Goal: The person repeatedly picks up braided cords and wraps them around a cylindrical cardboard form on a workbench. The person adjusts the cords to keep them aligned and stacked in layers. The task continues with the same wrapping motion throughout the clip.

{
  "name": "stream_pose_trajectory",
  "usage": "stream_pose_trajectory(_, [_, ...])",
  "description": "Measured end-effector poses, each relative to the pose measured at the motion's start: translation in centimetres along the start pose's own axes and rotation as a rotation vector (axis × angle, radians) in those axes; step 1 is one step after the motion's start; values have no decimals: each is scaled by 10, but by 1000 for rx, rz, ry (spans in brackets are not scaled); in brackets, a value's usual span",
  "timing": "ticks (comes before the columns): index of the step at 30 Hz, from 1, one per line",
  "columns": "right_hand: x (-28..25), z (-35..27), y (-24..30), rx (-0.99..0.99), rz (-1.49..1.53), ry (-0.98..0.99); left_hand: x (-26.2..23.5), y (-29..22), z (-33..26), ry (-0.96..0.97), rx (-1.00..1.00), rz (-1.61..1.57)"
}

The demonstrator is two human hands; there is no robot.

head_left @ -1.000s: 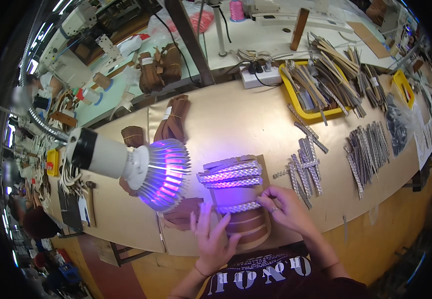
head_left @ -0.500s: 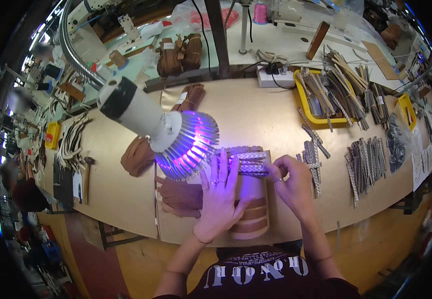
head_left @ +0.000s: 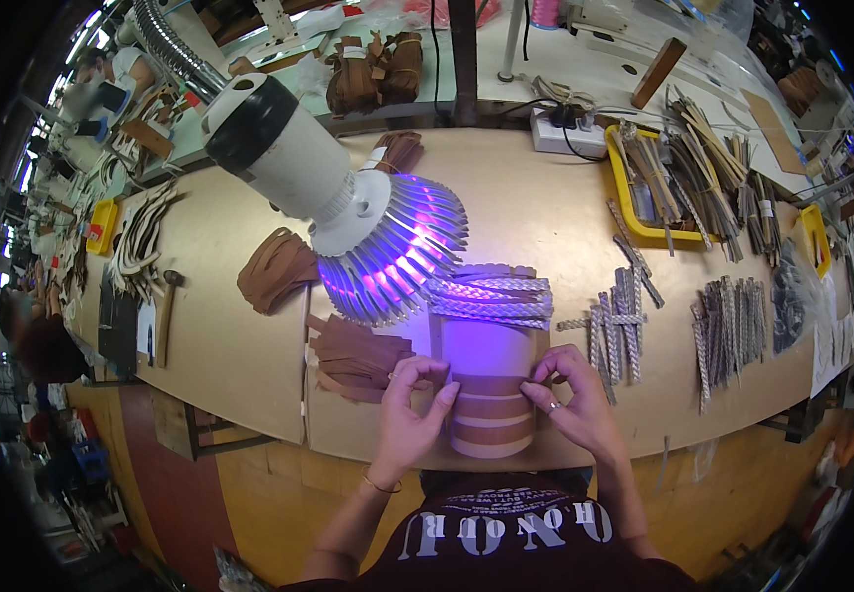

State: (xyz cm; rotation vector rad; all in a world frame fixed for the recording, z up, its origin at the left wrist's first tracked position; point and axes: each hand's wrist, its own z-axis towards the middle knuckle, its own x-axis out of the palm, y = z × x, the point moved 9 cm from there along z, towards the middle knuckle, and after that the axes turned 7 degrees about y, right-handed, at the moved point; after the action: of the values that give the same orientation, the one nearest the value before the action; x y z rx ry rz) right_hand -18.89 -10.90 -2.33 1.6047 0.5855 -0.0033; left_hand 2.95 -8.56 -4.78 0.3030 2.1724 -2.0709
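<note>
Both hands pinch at opposite ends of the topmost brown strip (head_left: 489,388) on a pale, rounded form (head_left: 489,345) in front of me. My left hand (head_left: 409,419) has thumb and forefinger closed at the strip's left end. At its right end, the fingers of my right hand (head_left: 582,412) are closed in the same way. More brown bands (head_left: 491,435) run across the form nearer my body. A bundle of braided silvery strips (head_left: 506,299) lies across the form's far end, lit violet by a finned lamp (head_left: 392,247) at its left.
Bundles of brown strips (head_left: 360,357) lie left of the form. To the right are braided pieces (head_left: 622,321), a row of braids (head_left: 731,321) and a yellow basket (head_left: 634,232) of strips. A hammer (head_left: 168,316) rests far left; a white power strip (head_left: 565,133) stands behind.
Both hands have left the braided bundle and come nearer my body, to the brown strip. My left hand, flat on the braids before, now pinches. The whole view has shifted slightly.
</note>
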Motion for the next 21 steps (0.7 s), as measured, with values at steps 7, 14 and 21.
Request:
stream_pose_trajectory(7, [-6, 12, 11, -15, 144, 35, 5, 6, 4, 8, -21, -134])
stream_pose_trajectory(14, [-5, 21, 4, -89, 239, -55, 13, -2, 10, 45, 3, -186])
stream_pose_trajectory(21, [-12, 15, -8, -64, 234, -103, -7, 3, 21, -1, -57, -200])
